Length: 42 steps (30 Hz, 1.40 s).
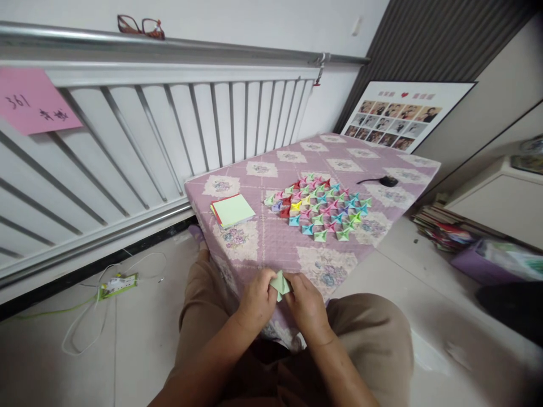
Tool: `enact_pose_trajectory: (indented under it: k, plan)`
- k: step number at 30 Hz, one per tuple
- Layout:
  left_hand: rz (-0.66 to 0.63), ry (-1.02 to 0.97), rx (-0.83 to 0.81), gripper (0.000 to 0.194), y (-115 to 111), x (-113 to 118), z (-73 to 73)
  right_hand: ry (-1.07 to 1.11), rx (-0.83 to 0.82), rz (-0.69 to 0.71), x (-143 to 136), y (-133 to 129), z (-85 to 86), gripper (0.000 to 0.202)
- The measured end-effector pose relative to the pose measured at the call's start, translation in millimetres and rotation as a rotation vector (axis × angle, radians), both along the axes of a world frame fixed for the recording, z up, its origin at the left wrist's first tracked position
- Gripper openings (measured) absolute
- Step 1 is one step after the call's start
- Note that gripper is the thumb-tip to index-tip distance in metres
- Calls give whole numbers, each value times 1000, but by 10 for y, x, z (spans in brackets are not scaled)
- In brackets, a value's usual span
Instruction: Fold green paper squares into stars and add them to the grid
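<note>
Between my two hands, just above the near edge of the cloth-covered table (284, 251), is a partly folded piece of pale green origami paper (280, 284). My left hand (258, 297) pinches its left side with thumb and fingers. On the other side, my right hand (307, 302) grips the right edge, its fingers curled behind the paper. Ahead and to the left lies a stack of square coloured paper (233, 210), light green on top with red showing at its edge. Several small folded paper figures (320, 206) in many colours stand in rows at mid-table.
A black spoon-shaped object (387, 181) lies near the table's right edge. Along the left wall runs a white radiator (237, 121), with glasses (141, 26) on the pipe above. A photo board (401, 113) leans at the back. A power strip (119, 284) with cables lies on the floor.
</note>
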<state>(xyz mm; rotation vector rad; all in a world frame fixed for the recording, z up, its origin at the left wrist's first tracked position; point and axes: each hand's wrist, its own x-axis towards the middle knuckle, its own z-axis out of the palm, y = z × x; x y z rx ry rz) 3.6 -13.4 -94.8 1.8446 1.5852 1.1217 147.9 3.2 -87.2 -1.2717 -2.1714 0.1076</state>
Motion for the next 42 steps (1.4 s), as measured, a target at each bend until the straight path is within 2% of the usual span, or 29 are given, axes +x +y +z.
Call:
enact_pose_trajectory:
  k: [8, 15, 24, 33, 42]
  plan:
    - [-67, -137, -5, 32, 44, -18, 53, 103, -63, -7, 10, 38, -61, 30]
    - [-45, -140, -60, 32, 68, -45, 63, 190, -174, 78, 32, 30, -29, 26]
    - [-126, -210, -184, 44, 49, -39, 35, 340, -255, 17, -5, 35, -13, 22]
    - [-43, -314, -242, 40, 68, -108, 74, 550, -572, 132, -6, -17, 90, 22]
    - [-214, -375, -342, 36, 23, -209, 183, 742, -713, 156, 44, 1, 107, 12]
